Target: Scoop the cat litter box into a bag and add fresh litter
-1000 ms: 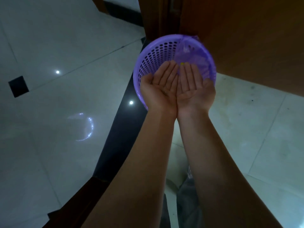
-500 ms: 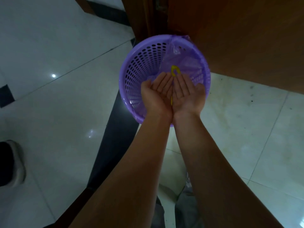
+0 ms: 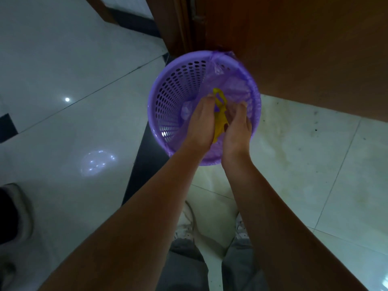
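Yellow plastic strip (image 3: 219, 122), clasped between curled left hand (image 3: 200, 124) and right hand (image 3: 238, 128), wants releasing low inside the purple bag (image 3: 235, 89) lining the basket (image 3: 165, 95).

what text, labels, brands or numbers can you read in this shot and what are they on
None. No readable text shows on the purple basket, the purple bag lining it, the yellow strip between the left hand and right hand, the wooden door or the shoes. The picture is dim, so any fine print would be lost.
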Demonstrator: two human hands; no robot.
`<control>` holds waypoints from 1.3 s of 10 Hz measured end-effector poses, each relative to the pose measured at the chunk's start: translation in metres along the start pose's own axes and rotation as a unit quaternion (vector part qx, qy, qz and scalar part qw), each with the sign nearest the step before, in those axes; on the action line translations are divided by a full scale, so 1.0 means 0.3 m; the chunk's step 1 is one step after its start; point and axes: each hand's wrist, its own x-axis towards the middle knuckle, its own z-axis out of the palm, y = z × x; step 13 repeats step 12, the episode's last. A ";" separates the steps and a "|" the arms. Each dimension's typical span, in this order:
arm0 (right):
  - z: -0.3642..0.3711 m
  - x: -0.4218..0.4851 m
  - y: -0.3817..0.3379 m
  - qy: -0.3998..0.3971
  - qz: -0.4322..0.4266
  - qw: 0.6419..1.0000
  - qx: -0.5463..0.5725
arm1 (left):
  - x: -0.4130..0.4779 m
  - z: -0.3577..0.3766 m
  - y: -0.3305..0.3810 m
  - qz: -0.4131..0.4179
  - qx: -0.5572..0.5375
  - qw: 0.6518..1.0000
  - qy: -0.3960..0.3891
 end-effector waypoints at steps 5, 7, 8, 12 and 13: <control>-0.110 -0.027 -0.103 -0.022 0.022 0.996 -0.082 | -0.048 -0.043 0.037 0.119 0.555 0.819 -0.083; -0.134 -0.050 -0.117 -0.067 -0.095 0.961 -0.252 | -0.079 -0.082 0.065 0.139 0.564 0.814 0.005; -0.141 -0.082 -0.124 -0.099 -0.106 0.940 -0.308 | -0.107 -0.109 0.079 0.155 0.597 0.787 -0.006; -0.210 -0.235 -0.357 -0.185 -0.158 0.752 -0.612 | -0.387 -0.129 0.326 0.209 0.657 0.722 -0.058; -0.210 -0.235 -0.357 -0.185 -0.158 0.752 -0.612 | -0.387 -0.129 0.326 0.209 0.657 0.722 -0.058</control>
